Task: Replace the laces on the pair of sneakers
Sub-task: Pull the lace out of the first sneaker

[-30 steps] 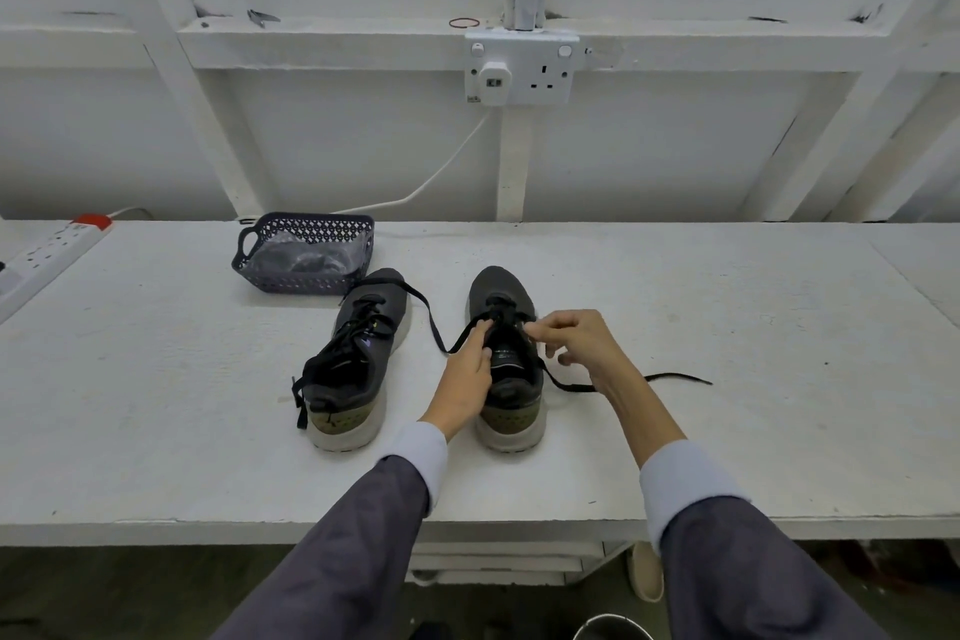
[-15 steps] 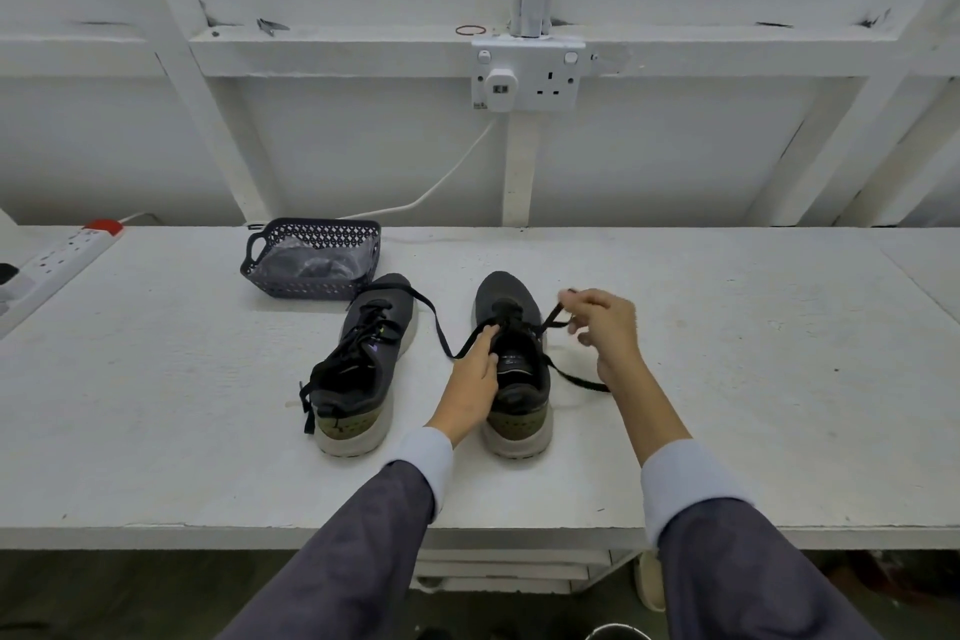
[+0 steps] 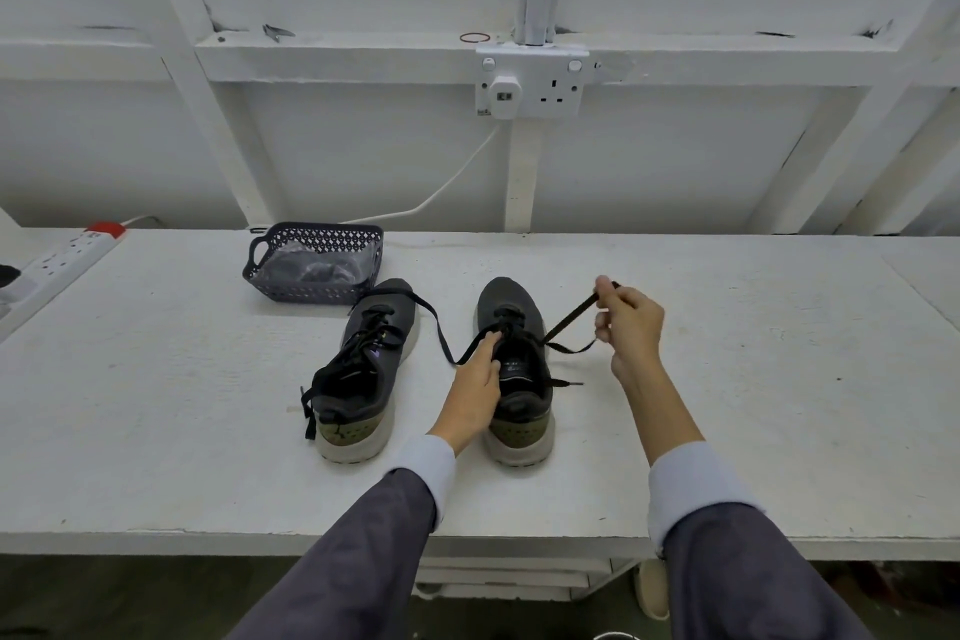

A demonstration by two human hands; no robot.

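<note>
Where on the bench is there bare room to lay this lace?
Widest bare stretch: the bench right of the right hand. Another lies left of the left sneaker, toward the power strip, nearer than the basket. Crowded: the gap to the right sneaker, crossed by the lace and left hand.

Right hand (image 3: 631, 327) pinching black lace (image 3: 571, 320), left hand (image 3: 472, 395) seemingly pressing sneaker (image 3: 522, 382)

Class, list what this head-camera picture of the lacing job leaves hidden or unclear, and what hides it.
1. Head view: basket contents, blurred behind crinkled clear plastic.
2. Head view: whether the left hand pinches or just presses the lace on the right sneaker; its own back hides the fingertips.
3. Head view: power strip, cut off by the left edge.
4. Head view: tongue label, too small to read.
</note>
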